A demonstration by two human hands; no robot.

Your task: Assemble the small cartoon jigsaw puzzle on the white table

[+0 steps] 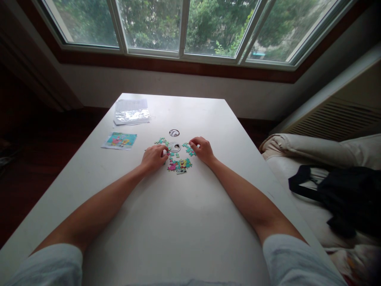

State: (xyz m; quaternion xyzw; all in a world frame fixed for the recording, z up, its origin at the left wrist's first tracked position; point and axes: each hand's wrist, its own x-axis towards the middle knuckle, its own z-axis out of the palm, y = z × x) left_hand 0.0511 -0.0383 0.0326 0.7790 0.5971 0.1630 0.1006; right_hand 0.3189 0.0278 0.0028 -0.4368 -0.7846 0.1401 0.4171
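Observation:
My left hand (pixel 155 156) rests on the white table with its fingers curled and the thumb and forefinger closed at a small jigsaw puzzle piece (pixel 168 152). Opposite it, my right hand (pixel 203 147) has its fingertips pinched together above a group of green puzzle pieces (pixel 189 150); whatever is between them is too small to make out. Between and in front of the hands lies a joined part of the puzzle (pixel 180 164) with a yellow and a pink cartoon figure. More loose pieces (pixel 161 141) lie beyond my left hand.
A round metal-edged hole cover (pixel 175 147) and another round fitting (pixel 174 133) are set in the table (pixel 178 222). To the left lie a printed reference picture (pixel 120 140) and a clear bag with paper (pixel 131 111). A sofa (pixel 276 167) with a black bag (pixel 351 190) stands right.

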